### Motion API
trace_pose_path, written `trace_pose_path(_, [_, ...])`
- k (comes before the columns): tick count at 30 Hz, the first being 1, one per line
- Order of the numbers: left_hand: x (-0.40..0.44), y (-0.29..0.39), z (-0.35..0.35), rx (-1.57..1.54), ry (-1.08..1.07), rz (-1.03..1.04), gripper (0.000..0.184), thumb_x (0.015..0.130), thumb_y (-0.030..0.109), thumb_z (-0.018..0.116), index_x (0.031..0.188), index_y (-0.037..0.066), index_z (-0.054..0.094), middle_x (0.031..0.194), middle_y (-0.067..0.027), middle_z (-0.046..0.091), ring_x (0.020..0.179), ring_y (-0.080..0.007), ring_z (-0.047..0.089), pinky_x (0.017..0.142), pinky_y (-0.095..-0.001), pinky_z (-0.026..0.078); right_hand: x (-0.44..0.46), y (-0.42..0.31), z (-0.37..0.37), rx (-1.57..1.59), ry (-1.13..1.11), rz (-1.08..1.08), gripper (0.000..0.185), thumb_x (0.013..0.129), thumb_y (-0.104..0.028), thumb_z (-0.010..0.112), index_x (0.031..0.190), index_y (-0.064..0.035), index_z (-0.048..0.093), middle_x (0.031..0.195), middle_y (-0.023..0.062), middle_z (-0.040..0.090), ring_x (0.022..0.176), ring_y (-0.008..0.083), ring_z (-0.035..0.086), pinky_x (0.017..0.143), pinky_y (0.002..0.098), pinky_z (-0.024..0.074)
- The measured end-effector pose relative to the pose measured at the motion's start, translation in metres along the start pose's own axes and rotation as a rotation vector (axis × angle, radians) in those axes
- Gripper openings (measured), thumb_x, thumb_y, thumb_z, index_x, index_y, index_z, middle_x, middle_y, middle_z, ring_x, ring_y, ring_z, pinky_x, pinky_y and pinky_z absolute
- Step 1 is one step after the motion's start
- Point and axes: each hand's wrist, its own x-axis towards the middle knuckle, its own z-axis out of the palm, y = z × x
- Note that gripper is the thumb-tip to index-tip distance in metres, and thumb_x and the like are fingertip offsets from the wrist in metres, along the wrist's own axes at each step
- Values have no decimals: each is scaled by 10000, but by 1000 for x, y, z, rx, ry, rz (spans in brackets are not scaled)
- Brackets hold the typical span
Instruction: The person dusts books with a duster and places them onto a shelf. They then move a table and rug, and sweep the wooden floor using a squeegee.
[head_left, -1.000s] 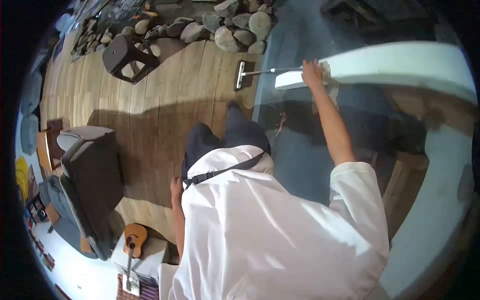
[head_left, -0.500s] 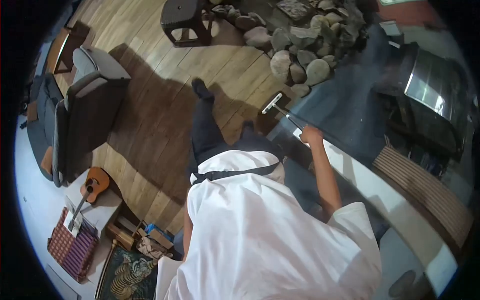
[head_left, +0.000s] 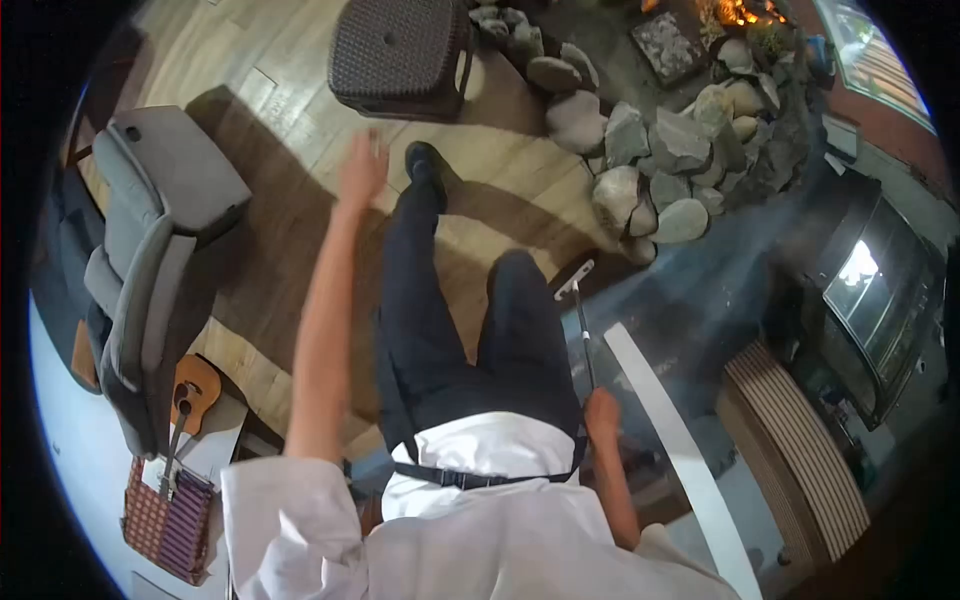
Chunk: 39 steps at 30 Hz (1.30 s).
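My right hand (head_left: 602,415) is closed round the dark handle of a squeegee (head_left: 586,345), low beside my right leg. The squeegee's white head (head_left: 574,280) points away from me, near the floor by my right knee. My left hand (head_left: 362,172) is stretched out forward over the wooden floor, a little blurred. Its fingers look apart, and I see nothing held in it. Nearest to it is a dark brown woven-pattern stool (head_left: 400,50), just beyond the fingertips. Whether they touch it I cannot tell, but a gap seems to show.
Piled stones (head_left: 680,150) ring a fire (head_left: 745,12) at the far right. A grey armchair (head_left: 165,210) stands on the left, with a guitar (head_left: 195,393) behind it. To the right are a long white ledge (head_left: 680,450), a striped bench (head_left: 800,450) and a dark glass-topped object (head_left: 875,290).
My left arm has come into view, reaching forward toward the stool. My right hand has drawn back toward my body with the squeegee. The view has moved closer to the stool and stones.
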Motion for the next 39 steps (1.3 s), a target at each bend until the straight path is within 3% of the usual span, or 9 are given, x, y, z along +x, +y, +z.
trace_pose_path(1, [59,13,-2,21,129,281,334,919,250,564,1154,13,546,1134,-241,560,963,-433,567,831,-489,463,-10,-5,-3,72,7,65,202,892,-166,571,890,13,665,850,206,682,782,375,682,677,474,548])
trace_pose_path(2, [107,18,-2,166,11,235,463,911,392,576,1182,18,558,1108,-212,579,997,-417,563,847,-503,456,-16,-10,-7,148,26,131,225,902,-178,575,938,35,639,854,227,674,778,400,672,672,485,542])
trace_pose_path(4, [173,28,7,502,111,311,715,843,608,585,1197,-12,555,1173,-192,587,1099,-413,534,914,-550,408,-27,-19,-31,168,-73,196,245,908,-196,578,979,36,614,856,233,671,796,414,665,681,497,534])
trace_pose_path(8, [233,43,28,553,-290,53,1082,666,824,591,1248,-83,494,1279,-292,522,1229,-437,459,1032,-567,292,-25,-17,-49,208,-134,224,298,913,-246,592,1041,23,578,856,250,663,834,436,651,708,526,515])
trace_pose_path(13, [240,19,43,586,-213,68,1221,576,730,749,1380,-77,307,1250,-283,530,1231,-424,459,1015,-531,314,7,6,-62,251,-241,291,327,907,-294,601,1045,1,577,908,260,663,858,446,644,756,529,502])
trace_pose_path(15, [233,25,30,642,-440,-14,1335,596,762,713,1468,-86,161,1464,-260,352,1319,-421,374,1034,-552,289,13,35,-42,262,-248,254,343,906,-319,602,1040,-5,571,926,252,665,857,439,644,775,524,498])
trace_pose_path(20, [145,23,-24,451,-168,-23,1143,540,504,873,1372,-56,323,1301,-215,493,1222,-382,437,967,-515,319,21,115,-16,377,-418,328,451,894,-401,576,1054,19,608,982,263,664,963,426,635,809,506,498])
trace_pose_path(31, [-20,148,-252,240,143,-87,950,489,364,924,1226,58,409,1078,-115,521,1032,-307,442,951,-436,275,20,77,-322,114,-167,143,463,861,-456,607,975,-15,690,1014,241,666,987,413,629,851,478,500])
trace_pose_path(39, [-31,130,-337,247,267,-328,820,475,288,928,1113,52,470,1019,-143,516,1000,-348,429,931,-455,312,87,-33,-481,-53,192,-217,395,830,-414,650,901,-33,727,944,225,684,929,390,662,797,467,532])
